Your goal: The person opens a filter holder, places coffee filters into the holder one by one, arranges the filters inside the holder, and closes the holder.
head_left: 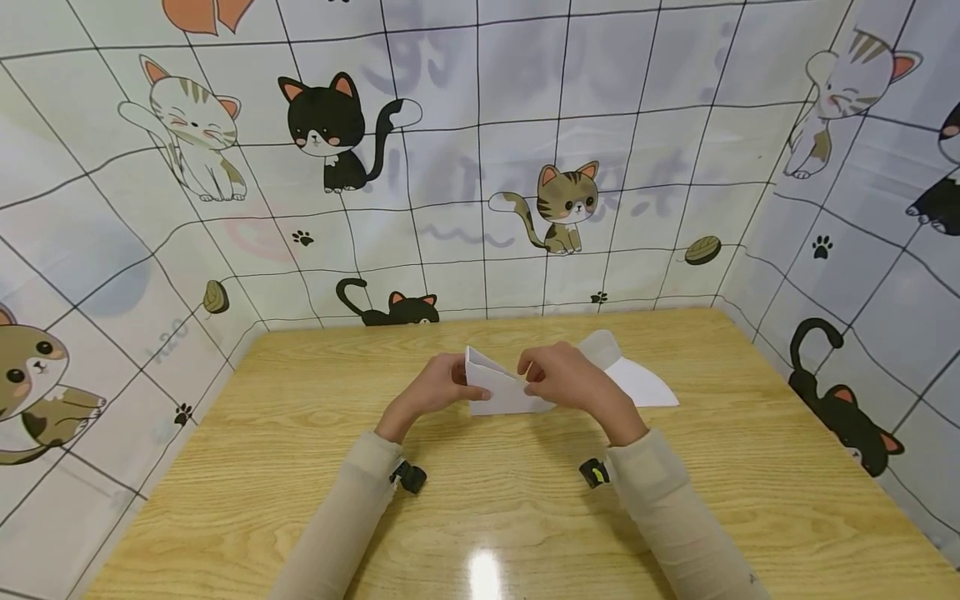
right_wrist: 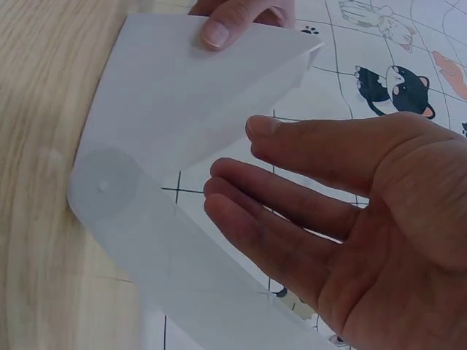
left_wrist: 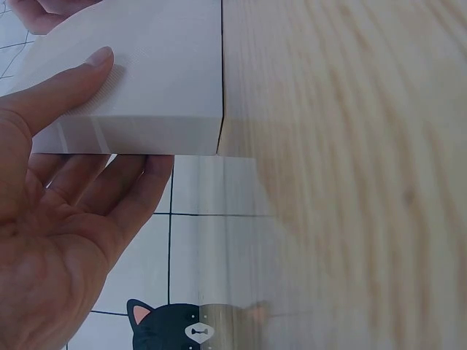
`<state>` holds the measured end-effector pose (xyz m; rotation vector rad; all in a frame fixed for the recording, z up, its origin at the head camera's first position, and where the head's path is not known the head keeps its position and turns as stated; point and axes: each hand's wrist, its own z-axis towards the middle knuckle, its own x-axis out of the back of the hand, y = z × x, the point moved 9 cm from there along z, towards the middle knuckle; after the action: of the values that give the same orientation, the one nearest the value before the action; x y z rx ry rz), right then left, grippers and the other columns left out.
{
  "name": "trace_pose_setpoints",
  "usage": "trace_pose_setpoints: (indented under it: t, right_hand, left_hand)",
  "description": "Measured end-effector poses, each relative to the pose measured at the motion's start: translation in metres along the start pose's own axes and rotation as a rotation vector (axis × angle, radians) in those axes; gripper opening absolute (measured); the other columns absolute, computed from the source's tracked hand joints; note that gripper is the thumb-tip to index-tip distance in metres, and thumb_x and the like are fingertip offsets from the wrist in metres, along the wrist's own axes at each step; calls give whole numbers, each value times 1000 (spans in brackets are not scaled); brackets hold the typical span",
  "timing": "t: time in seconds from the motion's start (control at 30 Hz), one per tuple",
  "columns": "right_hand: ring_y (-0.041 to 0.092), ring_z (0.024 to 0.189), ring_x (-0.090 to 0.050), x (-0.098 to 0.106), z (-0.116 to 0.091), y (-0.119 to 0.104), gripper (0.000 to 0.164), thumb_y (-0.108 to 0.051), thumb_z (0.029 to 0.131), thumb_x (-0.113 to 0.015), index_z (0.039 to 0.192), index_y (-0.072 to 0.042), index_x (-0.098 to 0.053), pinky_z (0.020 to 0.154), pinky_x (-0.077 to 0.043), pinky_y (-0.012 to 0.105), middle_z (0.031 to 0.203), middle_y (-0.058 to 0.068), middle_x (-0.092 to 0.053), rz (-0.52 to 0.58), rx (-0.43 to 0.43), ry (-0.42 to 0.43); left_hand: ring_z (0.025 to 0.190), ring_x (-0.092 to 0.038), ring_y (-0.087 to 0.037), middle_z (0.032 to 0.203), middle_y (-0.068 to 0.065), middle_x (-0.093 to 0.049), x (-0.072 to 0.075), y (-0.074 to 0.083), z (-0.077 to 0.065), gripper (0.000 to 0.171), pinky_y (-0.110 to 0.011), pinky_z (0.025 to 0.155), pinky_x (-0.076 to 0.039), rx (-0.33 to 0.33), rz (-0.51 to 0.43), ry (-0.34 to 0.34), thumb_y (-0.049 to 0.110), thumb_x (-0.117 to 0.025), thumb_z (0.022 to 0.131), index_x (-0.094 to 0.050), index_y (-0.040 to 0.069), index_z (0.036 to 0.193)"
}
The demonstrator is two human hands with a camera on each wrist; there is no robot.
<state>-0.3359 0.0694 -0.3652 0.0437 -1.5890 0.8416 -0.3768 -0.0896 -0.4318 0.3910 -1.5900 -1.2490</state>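
Note:
A white paper box (head_left: 498, 396) with a slanted open top stands on its lower edge on the table. My left hand (head_left: 442, 383) grips its left end, thumb (left_wrist: 80, 80) on the near face and fingers behind it. Close over the sloping rim is my right hand (head_left: 566, 379); the right wrist view shows its thumb and fingers (right_wrist: 233, 175) apart, with nothing between them. Beyond that hand a white piece with a curved edge (head_left: 641, 383) spreads to the right, a greyer flap (head_left: 602, 348) behind it. A pale disc (right_wrist: 109, 186) shows near the box's rounded corner.
The wooden table (head_left: 480, 500) ends at a backdrop (head_left: 450, 250) printed with cats and grid lines, which also rises on both sides. A small dark camera is strapped to each wrist.

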Motion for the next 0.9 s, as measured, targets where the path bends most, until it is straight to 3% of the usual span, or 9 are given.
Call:
trace_pose_setpoints:
  t: [0.43,0.9]
  right_hand:
    - [22,95,-74,38,-16,6,17,-15,96,-74,112,-8,-72,84,-58,43,100,3,-79,-12,17,142]
    - [26,97,-72,69,-29,24,17,-21,100,-69,111,-9,-73,84,-57,47,103,6,-78,8,-4,262]
  left_hand:
    - [94,-75,-16,113,-11,-78,-1,1,0,34,-30,80,-60,-8,-6,-12,12,-82,89,-72,8,121]
    - [94,-75,-16,113,-10,-78,0,1,-1,34,-31,80,-60,-15,-1,-14,14,-82,89,-72,9,121]
